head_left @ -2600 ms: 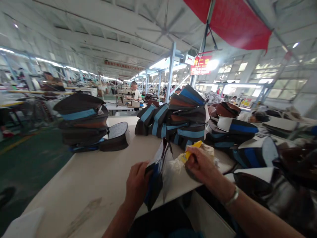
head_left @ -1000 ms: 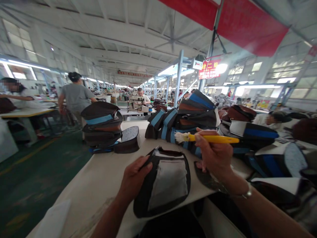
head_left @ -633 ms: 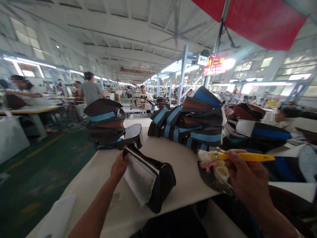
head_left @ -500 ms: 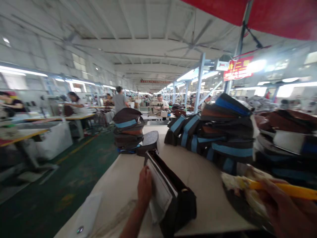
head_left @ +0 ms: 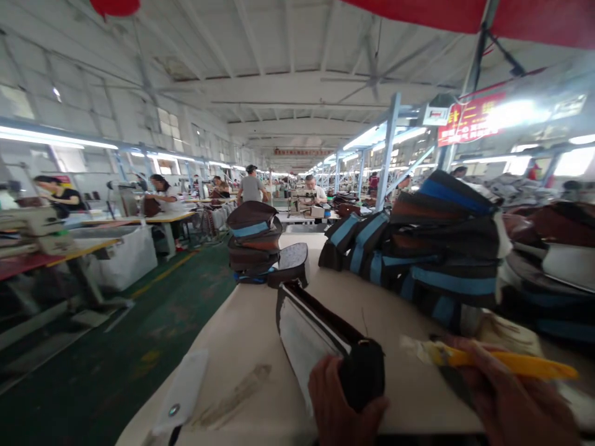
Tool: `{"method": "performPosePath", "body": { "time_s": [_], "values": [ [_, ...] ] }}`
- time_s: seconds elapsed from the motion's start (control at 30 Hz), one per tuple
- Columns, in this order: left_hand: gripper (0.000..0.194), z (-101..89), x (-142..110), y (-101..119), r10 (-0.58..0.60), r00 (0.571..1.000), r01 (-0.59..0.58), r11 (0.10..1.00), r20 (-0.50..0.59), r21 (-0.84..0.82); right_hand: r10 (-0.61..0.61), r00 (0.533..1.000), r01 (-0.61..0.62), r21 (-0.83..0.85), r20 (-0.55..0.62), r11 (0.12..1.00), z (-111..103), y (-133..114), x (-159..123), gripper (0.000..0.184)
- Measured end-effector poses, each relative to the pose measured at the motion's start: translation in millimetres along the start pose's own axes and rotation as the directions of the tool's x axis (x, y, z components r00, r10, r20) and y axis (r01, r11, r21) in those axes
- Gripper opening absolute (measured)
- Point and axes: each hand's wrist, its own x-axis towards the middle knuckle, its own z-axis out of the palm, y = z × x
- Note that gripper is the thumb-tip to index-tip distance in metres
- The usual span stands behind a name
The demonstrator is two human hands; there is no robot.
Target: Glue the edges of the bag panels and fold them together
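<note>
Left hand (head_left: 344, 396): grip closed round the near end of a dark bag piece (head_left: 365, 371), fingers against its white panel, thumb on the right side. The piece lies near centre on the pale counter (head_left: 251, 334), its open top edged in brown.
Right hand (head_left: 515, 384): grip clenched on a yellow-handled brush (head_left: 534, 365), pale bristles pointing left, blurred.
Near left: one flat white object (head_left: 183, 384) with a small round fitting.
Far left on the counter: one stack of dark pieces (head_left: 253, 241), blue and brown bands; just beside it, a piece with a speckled grey face (head_left: 292, 257).
Far right: larger heap of dark pieces (head_left: 446, 248), blue-banded.
Lettering: red sign (head_left: 471, 119), yellow characters, "二" readable, others blurred; white box (head_left: 436, 114), marking too small to read; distant red banner (head_left: 302, 152), writing illegible.
</note>
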Motion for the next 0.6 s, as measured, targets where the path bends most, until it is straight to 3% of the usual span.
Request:
{"method": "performPosePath", "body": {
  "time_s": [0.07,0.17,0.3,0.4,0.5,0.6],
  "values": [
    [0.062,4.2,8,14,-0.051,0.998,0.05,0.998,0.036,0.04,0.088,0.996,-0.087,0.051,-0.027,0.995,16,-8,-9,0.031],
    [0.037,6.2,30,22,-0.123,0.975,0.136,0.989,0.183,-0.059,0.123,0.991,-0.117,0.114,-0.046,0.987,33,-21,-10,0.028],
    [0.03,-10.4,59,17,-0.107,0.93,0.19,0.959,0.353,-0.21,-0.035,0.999,0.034,0.06,0.017,0.998,37,-40,5,0.027],
    [0.025,-36.3,76,20,-0.07,0.89,0.215,0.936,0.451,-0.278,-0.177,0.972,0.185,-0.043,0.157,0.982,45,-50,14,0.023],
    [0.021,-59.2,87,33,-0.062,0.835,0.274,0.908,0.546,-0.316,-0.277,0.885,0.355,-0.157,0.375,0.922,68,-57,10,0.02],
    [0.019,-70.1,93,45,-0.051,0.814,0.291,0.898,0.578,-0.331,-0.309,0.729,0.517,-0.195,0.611,0.833,95,-59,-1,0.02]
  ]
}}
